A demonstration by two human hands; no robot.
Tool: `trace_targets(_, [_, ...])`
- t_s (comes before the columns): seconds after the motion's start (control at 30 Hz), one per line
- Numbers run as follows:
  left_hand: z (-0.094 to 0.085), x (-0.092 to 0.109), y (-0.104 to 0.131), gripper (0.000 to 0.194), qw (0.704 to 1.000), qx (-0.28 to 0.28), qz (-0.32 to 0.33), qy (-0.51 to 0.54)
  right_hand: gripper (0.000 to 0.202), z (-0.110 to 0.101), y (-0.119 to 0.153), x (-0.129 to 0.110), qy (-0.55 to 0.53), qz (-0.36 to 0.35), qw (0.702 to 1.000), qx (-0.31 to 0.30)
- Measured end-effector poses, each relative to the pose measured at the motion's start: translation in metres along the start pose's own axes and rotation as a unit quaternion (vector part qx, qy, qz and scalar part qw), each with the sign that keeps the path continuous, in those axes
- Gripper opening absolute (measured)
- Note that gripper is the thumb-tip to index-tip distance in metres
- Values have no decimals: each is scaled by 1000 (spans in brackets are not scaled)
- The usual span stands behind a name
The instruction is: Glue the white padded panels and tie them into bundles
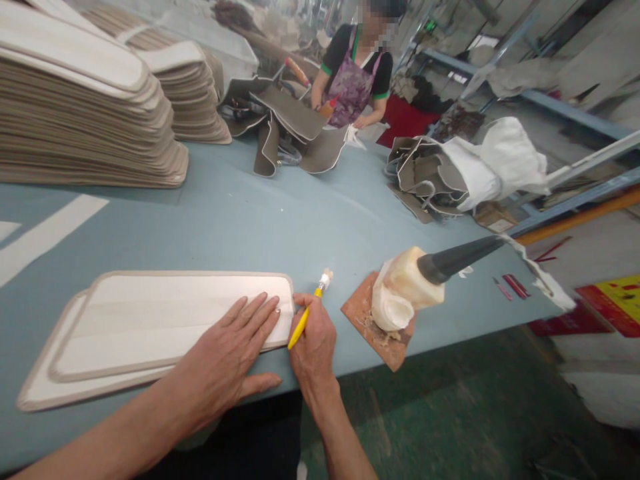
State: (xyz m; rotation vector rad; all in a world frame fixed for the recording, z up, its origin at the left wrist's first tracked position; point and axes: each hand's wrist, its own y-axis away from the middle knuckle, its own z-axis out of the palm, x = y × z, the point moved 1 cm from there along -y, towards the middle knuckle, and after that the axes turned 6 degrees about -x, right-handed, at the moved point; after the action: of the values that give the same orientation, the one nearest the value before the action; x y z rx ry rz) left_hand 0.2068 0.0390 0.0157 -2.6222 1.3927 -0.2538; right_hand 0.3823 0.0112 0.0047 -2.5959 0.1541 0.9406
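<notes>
My left hand [233,350] lies flat, fingers stretched, on a white panel [145,310] with rounded corners and a beige border. A second similar panel [40,390] sticks out beneath it at the left and front. In my right hand [317,343] is a small brush [300,325] with a yellow handle, its bristles coated in whitish paste and pointing away from me. The right-hand fingertips are at the panel's right end. A cream, crusted glue bottle [413,277] with a black tapered end lies tilted on a brown board [360,307], right of the brush.
Tall stacks of panels [85,133] stand at the back left of the blue-grey table [240,227]. White strips [55,233] lie before them. Grey bag pieces [295,120] are at the far side, where a person [357,73] works. More bags [430,173] lie at the back right.
</notes>
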Motion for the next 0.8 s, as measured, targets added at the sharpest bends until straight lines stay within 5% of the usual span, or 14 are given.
trace_targets(0.5, [1,8,-22,89,998,-46,-6,33,21,-3,1,0,-12,-17,1000,-5])
trace_targets(0.8, [5,6,-27,109,992,-109,11,63,22,-4,-1,-3,-26,-3,1000,-6])
